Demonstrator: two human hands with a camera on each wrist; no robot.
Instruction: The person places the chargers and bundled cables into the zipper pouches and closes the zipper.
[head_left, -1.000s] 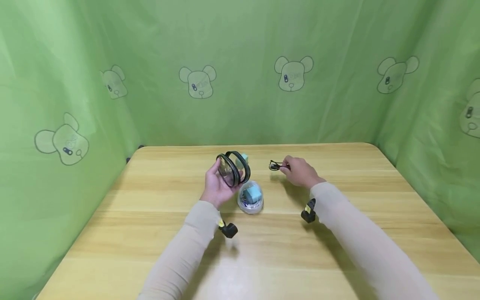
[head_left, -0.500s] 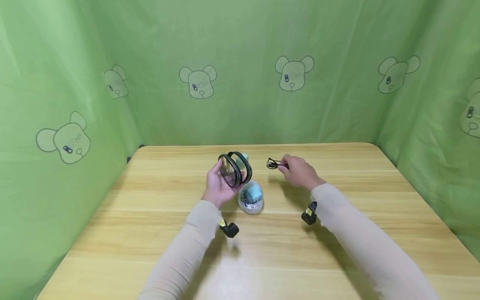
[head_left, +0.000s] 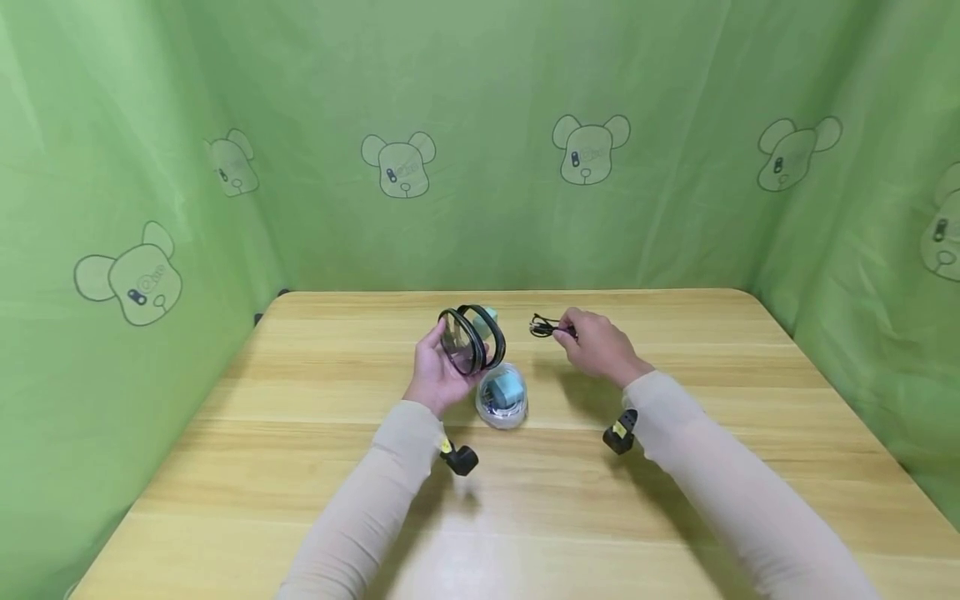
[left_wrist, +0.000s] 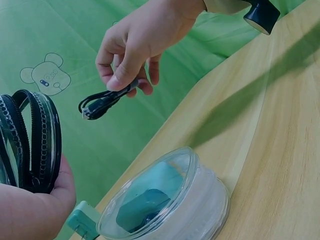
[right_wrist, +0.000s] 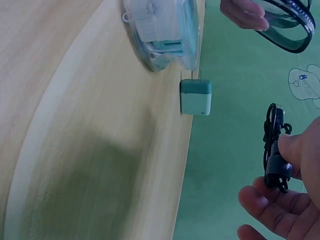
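Observation:
My left hand (head_left: 435, 377) holds a round clear pouch with black zipper edges (head_left: 457, 343) above the table, its two halves spread apart. In the right wrist view, my right hand (right_wrist: 295, 185) pinches a bundled black USB cable (right_wrist: 272, 150) between thumb and fingers, its metal plug showing. The cable hangs in the air to the right of the pouch. Below the hands stands a clear round container (left_wrist: 205, 200) with a teal block and some unclear items inside. Behind it, a teal plug charger (right_wrist: 196, 97) rests on the table, partly hidden by the pouch in the head view.
The wooden table (head_left: 337, 517) reaches back to a green curtain (head_left: 480, 225) with bear prints, which also hangs at both sides. A small black camera is strapped at each wrist.
My right hand has brought the cable slightly left, closer to the pouch. The left hand and pouch have shifted a little to the right. The container has stayed in place.

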